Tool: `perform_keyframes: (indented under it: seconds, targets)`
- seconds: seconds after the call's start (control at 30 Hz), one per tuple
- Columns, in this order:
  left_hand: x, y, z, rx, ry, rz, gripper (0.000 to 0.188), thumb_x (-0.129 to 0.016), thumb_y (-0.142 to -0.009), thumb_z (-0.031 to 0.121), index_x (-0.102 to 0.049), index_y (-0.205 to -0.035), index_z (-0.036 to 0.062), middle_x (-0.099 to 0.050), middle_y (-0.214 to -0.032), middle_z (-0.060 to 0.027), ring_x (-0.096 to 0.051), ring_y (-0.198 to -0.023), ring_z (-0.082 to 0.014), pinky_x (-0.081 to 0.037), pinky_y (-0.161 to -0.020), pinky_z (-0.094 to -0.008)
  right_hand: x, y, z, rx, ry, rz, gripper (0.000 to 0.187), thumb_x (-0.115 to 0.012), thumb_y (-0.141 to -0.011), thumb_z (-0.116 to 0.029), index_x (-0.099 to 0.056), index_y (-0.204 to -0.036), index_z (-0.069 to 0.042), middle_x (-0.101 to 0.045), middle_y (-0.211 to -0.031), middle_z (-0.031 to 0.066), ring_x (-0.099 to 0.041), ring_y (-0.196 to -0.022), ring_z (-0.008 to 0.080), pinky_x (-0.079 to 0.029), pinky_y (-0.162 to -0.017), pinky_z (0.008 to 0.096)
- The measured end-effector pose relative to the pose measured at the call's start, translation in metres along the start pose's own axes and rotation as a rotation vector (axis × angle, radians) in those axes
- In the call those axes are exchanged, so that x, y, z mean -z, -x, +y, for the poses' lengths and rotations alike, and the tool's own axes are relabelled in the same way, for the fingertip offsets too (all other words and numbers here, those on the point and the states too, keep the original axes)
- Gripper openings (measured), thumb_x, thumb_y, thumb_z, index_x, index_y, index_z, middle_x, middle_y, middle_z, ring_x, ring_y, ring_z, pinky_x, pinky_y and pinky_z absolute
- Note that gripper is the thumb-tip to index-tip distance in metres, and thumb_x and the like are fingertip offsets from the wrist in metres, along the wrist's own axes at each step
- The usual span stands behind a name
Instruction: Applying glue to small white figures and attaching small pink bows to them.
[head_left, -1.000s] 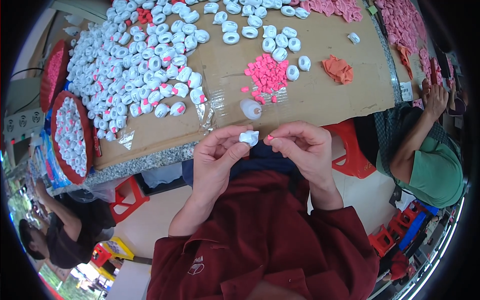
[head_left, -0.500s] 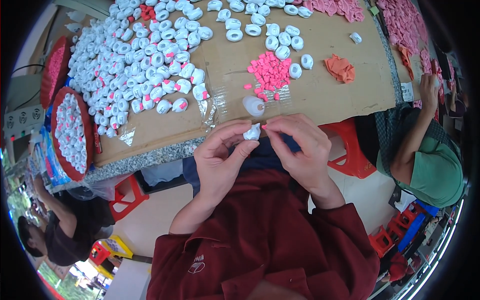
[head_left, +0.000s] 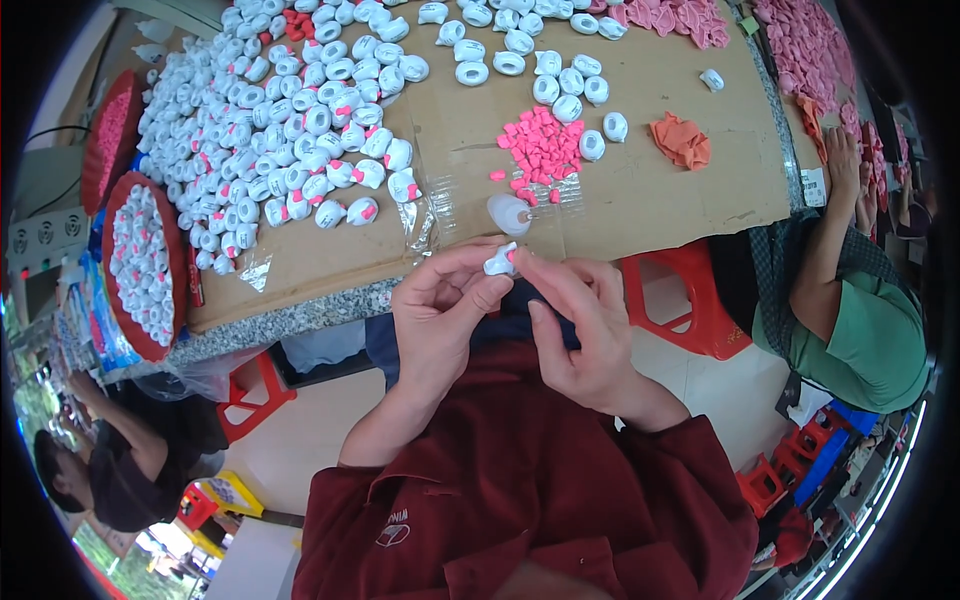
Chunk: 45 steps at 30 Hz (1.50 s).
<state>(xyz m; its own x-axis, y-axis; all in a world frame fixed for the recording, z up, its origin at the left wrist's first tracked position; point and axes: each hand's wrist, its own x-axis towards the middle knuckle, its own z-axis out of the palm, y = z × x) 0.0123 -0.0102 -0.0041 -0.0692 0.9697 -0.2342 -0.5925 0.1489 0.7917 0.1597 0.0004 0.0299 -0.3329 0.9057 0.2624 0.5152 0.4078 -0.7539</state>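
Pinching a white piece (head_left: 496, 264) between thumb and forefinger, the left hand (head_left: 440, 320) holds it over the near edge of the cardboard (head_left: 640, 205), probably to steady it and leave its three o'clock side free; a pink bit (head_left: 512, 254) shows on that side, and the right hand (head_left: 590, 335) meets it with the forefinger tip, the thumb standing well apart, so this hand pinches nothing that shows; the fingertip seems to push or line up the bit while the left grip takes the force.

Just past the hands, at twelve o'clock, sits a clear bottle (head_left: 508, 215), likely there for a short reach; whether it stands or tilts is hard to tell; beyond it, between twelve and one, lie loose bits (head_left: 540, 145), heaped close, it seems, for easy picking by the right hand; an orange cloth (head_left: 682, 141) lies crumpled at two, perhaps kept clear of the working spot.

At ten spreads a big white pile (head_left: 290, 140), many of its pieces bearing pink, presumably massed there apart from the scattered pieces (head_left: 510, 62) at twelve; at nine a red bowl (head_left: 178, 290) gathers more white pieces, its wall keeping them from rolling; farthest, at one, rests a pink heap (head_left: 680, 20).
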Motion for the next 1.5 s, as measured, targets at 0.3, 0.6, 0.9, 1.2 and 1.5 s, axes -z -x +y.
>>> perform_keyframes:
  seconds: [0.3, 0.6, 0.9, 1.2, 1.5]
  targets:
    - [0.0, -0.002, -0.001, -0.169, -0.153, -0.086, 0.026, -0.058, -0.077, -0.011, -0.057, -0.102, -0.0046, -0.056, -0.11, -0.0142, -0.059, -0.092, -0.0164, -0.051, -0.069, -0.0219, 0.0, 0.002, 0.006, 0.06, -0.084, -0.007, 0.042, -0.058, -0.072, 0.005, -0.049, -0.114, 0.004, -0.063, -0.104, 0.0098, -0.049, -0.086, 0.0197, -0.04, -0.076, 0.0279]
    - [0.001, -0.004, -0.001, -0.073, -0.06, -0.148, 0.02, -0.056, -0.08, -0.009, -0.057, -0.099, -0.0044, -0.054, -0.112, -0.0154, -0.056, -0.098, -0.0182, -0.048, -0.081, -0.0258, -0.003, -0.012, 0.024, -0.067, -0.257, 0.093, 0.025, -0.07, -0.067, -0.001, -0.064, -0.091, -0.002, -0.062, -0.084, 0.0057, -0.051, -0.078, 0.0167, -0.041, -0.068, 0.0256]
    - [0.008, -0.004, 0.002, -0.1, -0.191, -0.197, 0.018, -0.056, -0.079, -0.009, -0.058, -0.097, -0.0047, -0.056, -0.109, -0.0161, -0.056, -0.097, -0.0169, -0.047, -0.082, -0.0265, -0.015, -0.013, 0.022, -0.05, -0.334, 0.143, 0.016, -0.072, -0.066, -0.001, -0.067, -0.081, -0.003, -0.06, -0.075, 0.0045, -0.052, -0.071, 0.0165, -0.041, -0.063, 0.0261]
    - [0.022, -0.043, 0.054, -0.631, -0.886, 0.163, 0.016, -0.06, -0.073, -0.008, -0.062, -0.087, 0.0002, -0.061, -0.097, -0.0107, -0.057, -0.088, -0.0175, -0.045, -0.078, -0.0284, -0.022, -0.017, 0.033, -0.081, -0.327, 0.308, 0.031, -0.074, -0.063, -0.004, -0.062, -0.091, -0.002, -0.058, -0.09, 0.008, -0.053, -0.078, 0.0183, -0.042, -0.067, 0.0274]
    - [0.006, -0.115, 0.092, -0.952, -1.712, 0.121, 0.023, -0.064, -0.069, 0.004, -0.065, -0.091, 0.0101, -0.062, -0.096, -0.0034, -0.047, -0.105, -0.0243, -0.03, -0.089, -0.0423, -0.031, -0.037, 0.039, 0.059, 0.015, 0.236, 0.044, -0.074, -0.06, -0.006, -0.058, -0.101, -0.003, -0.059, -0.096, 0.0089, -0.052, -0.085, 0.0262, -0.044, -0.074, 0.0324]
